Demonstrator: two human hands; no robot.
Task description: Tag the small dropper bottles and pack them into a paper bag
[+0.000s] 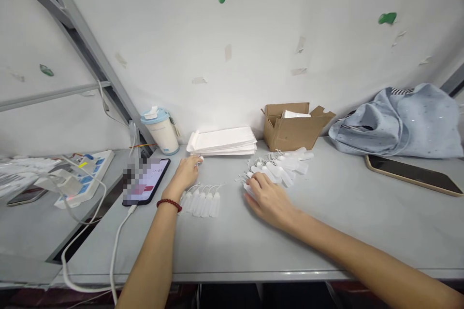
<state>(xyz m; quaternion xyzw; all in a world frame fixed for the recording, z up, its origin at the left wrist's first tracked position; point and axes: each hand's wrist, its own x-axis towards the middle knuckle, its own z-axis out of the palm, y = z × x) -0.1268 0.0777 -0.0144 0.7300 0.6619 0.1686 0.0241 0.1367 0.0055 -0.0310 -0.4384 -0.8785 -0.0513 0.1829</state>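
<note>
My left hand (186, 172) is above the table in front of a stack of white envelopes (224, 140). Its fingers are pressed together, and a small white thing (201, 160) shows at the fingertips, too small to name. A red bead bracelet (169, 204) circles that wrist. Below the hand lies a neat row of translucent white tags (205, 204) with looped strings. My right hand (270, 200) rests at the near edge of a loose pile of similar tags (286, 166). Its curled fingers and thumb close around a white tag (247, 187), mostly hidden by the hand.
A brown open carton (295, 133) stands behind the pile, a blue-lidded cup (161, 133) at the back left. Two phones, one charging (150, 186) and one dark (413, 174), flank the work. A light-blue fabric bag (402, 123), power strip (87, 178) and white cables (118, 241) are also there.
</note>
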